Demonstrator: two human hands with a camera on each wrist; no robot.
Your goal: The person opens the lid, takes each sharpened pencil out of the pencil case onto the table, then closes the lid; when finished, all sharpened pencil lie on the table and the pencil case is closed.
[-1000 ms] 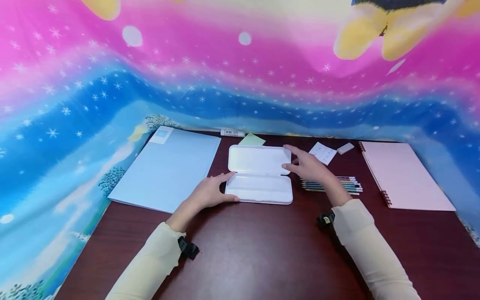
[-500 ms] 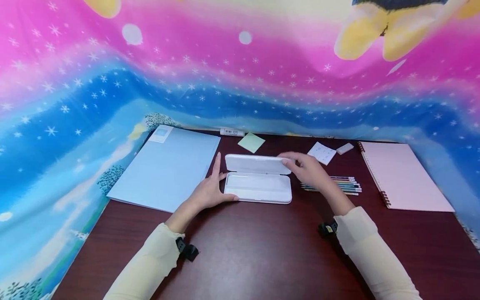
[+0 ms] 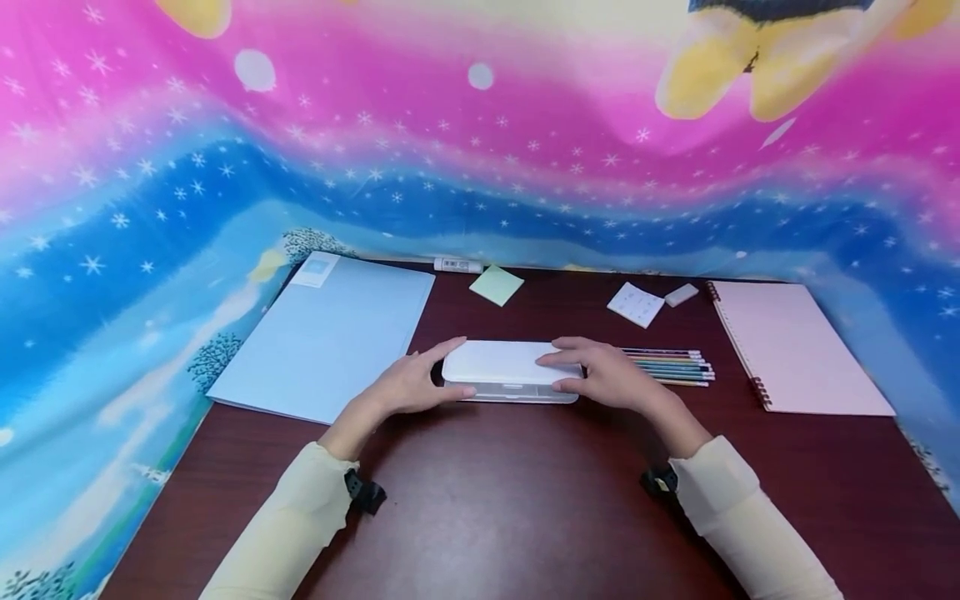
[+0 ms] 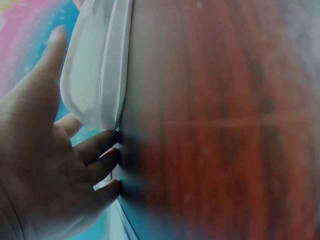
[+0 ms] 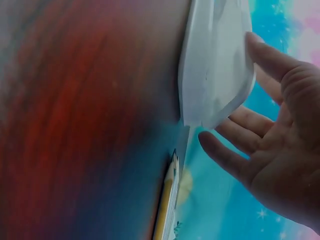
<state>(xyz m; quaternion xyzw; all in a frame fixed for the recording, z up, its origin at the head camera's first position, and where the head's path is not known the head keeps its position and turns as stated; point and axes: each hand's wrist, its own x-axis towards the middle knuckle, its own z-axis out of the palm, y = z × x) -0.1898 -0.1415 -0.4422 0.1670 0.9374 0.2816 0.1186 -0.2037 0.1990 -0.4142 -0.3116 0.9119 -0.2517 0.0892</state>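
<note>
A white pencil case lies in the middle of the table, its lid tilted down over the tray with a gap left along the front. Around the case's left end, my left hand has its index finger at the back corner and its thumb at the front. My right hand holds the lid at the right end, fingers on top and thumb at the front edge. In the right wrist view the lid sits between thumb and fingers. Several pencils lie just right of the case, partly behind the right hand.
A blue folder lies at the left, and a pink spiral notebook at the right. Along the back are a white tube, a green sticky note pad, a patterned white paper square and an eraser.
The lid has swung forward from lying open at the back to nearly covering the tray, moved by the right hand. My left index finger lifted, then came down to the case's back corner.
</note>
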